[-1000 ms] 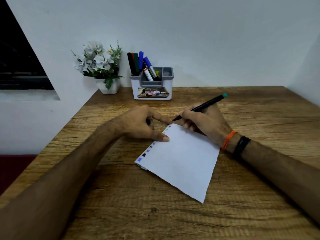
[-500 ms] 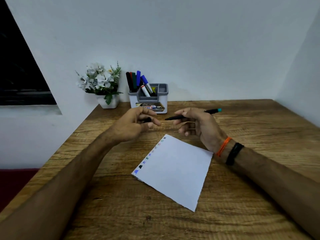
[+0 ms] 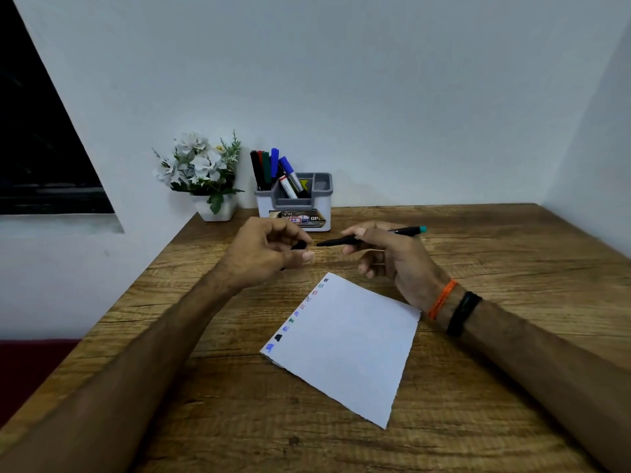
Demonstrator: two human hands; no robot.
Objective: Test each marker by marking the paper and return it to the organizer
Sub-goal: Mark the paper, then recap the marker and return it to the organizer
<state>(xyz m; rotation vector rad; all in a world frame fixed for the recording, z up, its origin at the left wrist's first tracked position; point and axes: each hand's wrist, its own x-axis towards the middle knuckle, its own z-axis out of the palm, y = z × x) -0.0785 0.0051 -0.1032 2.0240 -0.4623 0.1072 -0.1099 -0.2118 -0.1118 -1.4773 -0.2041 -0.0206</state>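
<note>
Presently recapping. Right hand (image 3: 392, 254) grasping a slim black marker (image 3: 368, 236) with a teal end, held level above the table (image 3: 478, 387), bare tip aimed left. Left hand (image 3: 269, 252) pinching the black cap (image 3: 298, 246) between thumb and fingers, mouth just beside the tip, not yet touching. Advisable, on this evidence: bring cap and barrel into line before pushing, press home until seated, keep the tip clear of skin. Then back to the organizer (image 3: 294, 206), standing at the far edge against the wall, other markers (image 3: 269, 169) upright in its left compartment.

Paper (image 3: 351, 343) lying flat near the hands, white, one edge ragged as if torn, a row of small coloured test marks down its left margin. Table of wood-grain finish, matt. Organizer of smooth white and grey plastic, boxy, with a printed label. Potted white flowers (image 3: 199, 165) beside it, likely artificial.
</note>
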